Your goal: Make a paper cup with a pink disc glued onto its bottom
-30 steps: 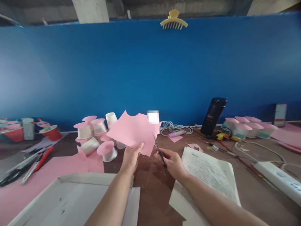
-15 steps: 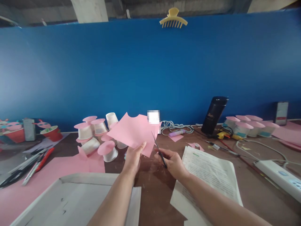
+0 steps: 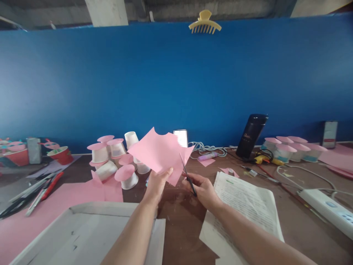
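Note:
My left hand [image 3: 159, 182] pinches the lower edge of a pink paper sheet [image 3: 160, 152], raised above the brown table. The sheet has curved notches along its top edge. My right hand [image 3: 202, 187] is closed round the handles of dark scissors [image 3: 190, 180]. Their blades point up and left and lie against the right part of the sheet, where a narrow flap stands off to the right. To the left of the sheet are several white paper cups with pink discs [image 3: 126, 176].
A white tray [image 3: 110, 209] lies front left, with knives [image 3: 41, 195] beyond it on pink paper. Printed sheets [image 3: 248, 202] lie under my right forearm. A black bottle [image 3: 251, 136], cables and a power strip [image 3: 328, 209] are at the right. Behind stands a blue wall.
The pink sheet has turned and shifted slightly right, and its right flap now stands out more from the scissor blades. Both hands have barely moved.

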### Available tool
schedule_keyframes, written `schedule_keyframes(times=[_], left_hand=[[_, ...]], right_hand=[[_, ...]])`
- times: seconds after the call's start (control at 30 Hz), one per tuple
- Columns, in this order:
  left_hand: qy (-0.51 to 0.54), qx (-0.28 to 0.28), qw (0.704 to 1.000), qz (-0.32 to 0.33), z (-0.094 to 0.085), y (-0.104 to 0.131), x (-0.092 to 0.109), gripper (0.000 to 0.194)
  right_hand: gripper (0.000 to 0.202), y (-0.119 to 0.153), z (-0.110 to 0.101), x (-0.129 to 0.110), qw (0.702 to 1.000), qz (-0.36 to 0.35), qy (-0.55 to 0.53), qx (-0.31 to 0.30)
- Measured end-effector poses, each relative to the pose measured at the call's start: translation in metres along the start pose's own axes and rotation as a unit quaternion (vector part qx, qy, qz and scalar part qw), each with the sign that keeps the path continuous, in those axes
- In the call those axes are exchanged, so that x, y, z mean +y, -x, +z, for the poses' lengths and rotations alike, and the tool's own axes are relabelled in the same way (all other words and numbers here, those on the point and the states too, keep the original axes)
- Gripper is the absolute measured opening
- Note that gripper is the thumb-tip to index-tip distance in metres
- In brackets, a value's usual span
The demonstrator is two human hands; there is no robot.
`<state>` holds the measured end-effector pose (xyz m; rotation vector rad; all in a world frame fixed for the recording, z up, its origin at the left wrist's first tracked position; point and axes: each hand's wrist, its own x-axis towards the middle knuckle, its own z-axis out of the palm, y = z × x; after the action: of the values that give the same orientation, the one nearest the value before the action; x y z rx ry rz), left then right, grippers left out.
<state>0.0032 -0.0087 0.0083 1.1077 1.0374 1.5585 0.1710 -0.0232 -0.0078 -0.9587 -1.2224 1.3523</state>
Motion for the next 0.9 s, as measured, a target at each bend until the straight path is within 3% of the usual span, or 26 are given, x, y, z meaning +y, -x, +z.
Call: schedule_keyframes(times=[0.9], left_hand=[[0.023, 0.027, 0.999, 0.001, -0.0007, -0.0022, 0.0010, 0.058]], right_hand=[[0.042, 0.0018, 0.0029, -0.0010, 1.000, 0.007, 0.015, 0.013]])
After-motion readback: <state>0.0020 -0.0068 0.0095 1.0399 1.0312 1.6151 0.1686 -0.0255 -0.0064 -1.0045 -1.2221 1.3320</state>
